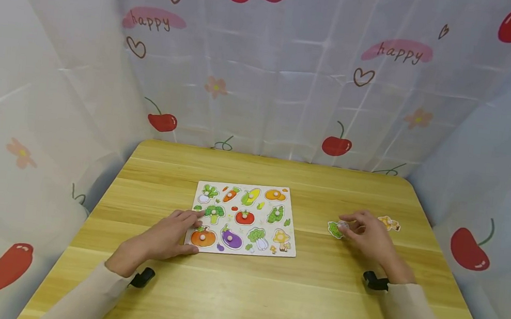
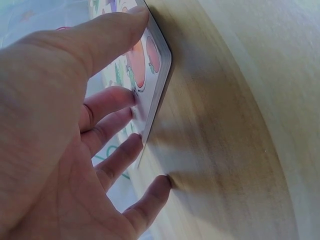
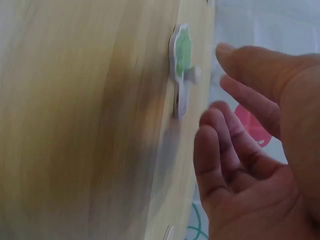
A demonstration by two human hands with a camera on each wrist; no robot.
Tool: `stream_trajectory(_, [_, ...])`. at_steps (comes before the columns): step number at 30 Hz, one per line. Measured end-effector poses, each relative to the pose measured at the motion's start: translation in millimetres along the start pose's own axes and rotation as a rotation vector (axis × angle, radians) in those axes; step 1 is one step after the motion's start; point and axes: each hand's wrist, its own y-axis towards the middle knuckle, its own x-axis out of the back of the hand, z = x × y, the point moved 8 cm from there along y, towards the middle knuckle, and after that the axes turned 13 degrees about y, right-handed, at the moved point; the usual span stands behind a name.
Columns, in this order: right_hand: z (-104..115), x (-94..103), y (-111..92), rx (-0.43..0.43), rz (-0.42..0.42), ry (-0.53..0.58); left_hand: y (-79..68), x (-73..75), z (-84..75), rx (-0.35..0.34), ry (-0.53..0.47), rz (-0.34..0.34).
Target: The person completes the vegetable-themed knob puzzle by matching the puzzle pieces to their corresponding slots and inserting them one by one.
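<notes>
A wooden vegetable puzzle board (image 1: pixel 252 188) lies on the table, most of its pictures bearing small round knobs. My left hand (image 1: pixel 163 235) rests at the board's left edge, fingers spread over the edge; in the left wrist view the thumb (image 2: pixel 115 32) lies on the board's border. To the right, my right hand (image 1: pixel 371 239) hovers by a bok choy puzzle piece (image 1: pixel 334 229). The right wrist view shows this piece (image 3: pixel 183 50) flat on the table with its white knob (image 3: pixel 193 75) up, the thumb and fingers apart from it.
A mushroom puzzle piece (image 1: pixel 389 223) lies just beyond the right hand. The wooden table (image 1: pixel 241 298) has rounded back corners. Cherry-printed curtains (image 1: pixel 264 77) hang behind it and at both sides.
</notes>
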Motion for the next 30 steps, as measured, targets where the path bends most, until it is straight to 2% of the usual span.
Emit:
stream_trajectory(5, [-8.6, -0.6, -0.6, 0.001, 0.033, 0.009, -0.2, 0.2, -0.1, -0.003, -0.002, -0.001])
stream_trajectory(13, [-12.6, -2.5, 2.1, -0.013, 0.012, -0.013, 0.9, -1.5, 1.1, -0.007, -0.006, -0.002])
stream_trajectory(21, [-8.7, -5.3, 6.1, -0.019, 0.015, -0.036, 0.4, -1.8, 1.8, -0.008, 0.001, -0.008])
stream_trajectory(30, [-2.6, -9.9, 5.2, 0.012, -0.015, -0.027, 0.7, -1.6, 2.6, -0.002, -0.006, -0.009])
